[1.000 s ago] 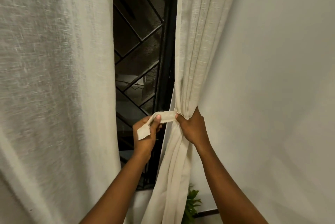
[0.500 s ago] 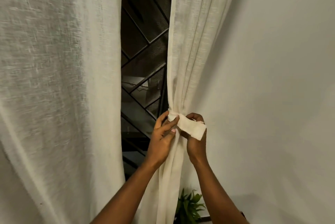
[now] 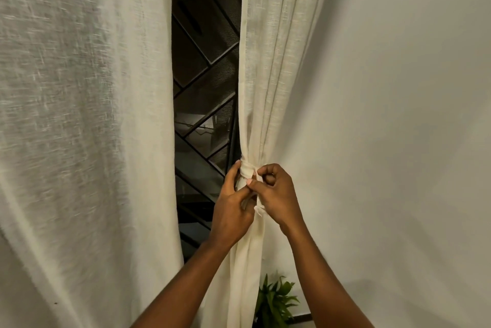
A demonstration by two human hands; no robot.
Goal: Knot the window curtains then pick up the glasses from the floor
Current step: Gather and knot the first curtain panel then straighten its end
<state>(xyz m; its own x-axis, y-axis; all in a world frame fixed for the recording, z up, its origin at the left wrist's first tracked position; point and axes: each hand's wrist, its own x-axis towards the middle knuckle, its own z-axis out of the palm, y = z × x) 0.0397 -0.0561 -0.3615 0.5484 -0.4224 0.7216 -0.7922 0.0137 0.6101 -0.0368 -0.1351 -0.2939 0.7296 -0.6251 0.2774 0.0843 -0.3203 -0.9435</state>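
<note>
Now: tie band [image 3: 247, 169] wrapped round gathered right curtain [image 3: 265, 75], just above your fingertips. Your left hand [image 3: 229, 212] pinches band's loose end, thumb up against bunched cloth. Your right hand [image 3: 277, 195], fingers curled, pinches same strip from other side, touching left. Left curtain [image 3: 79, 115] hangs loose, well apart from fingers. Window grille [image 3: 204, 83] behind them; plant [image 3: 276, 298] well below.

Reaching up with both forearms, converging toward the wrists. Pinching the tie strip [image 3: 247, 169] with left hand [image 3: 231, 208] and right hand [image 3: 277, 195], fingers curled, fingertips touching each other.
</note>
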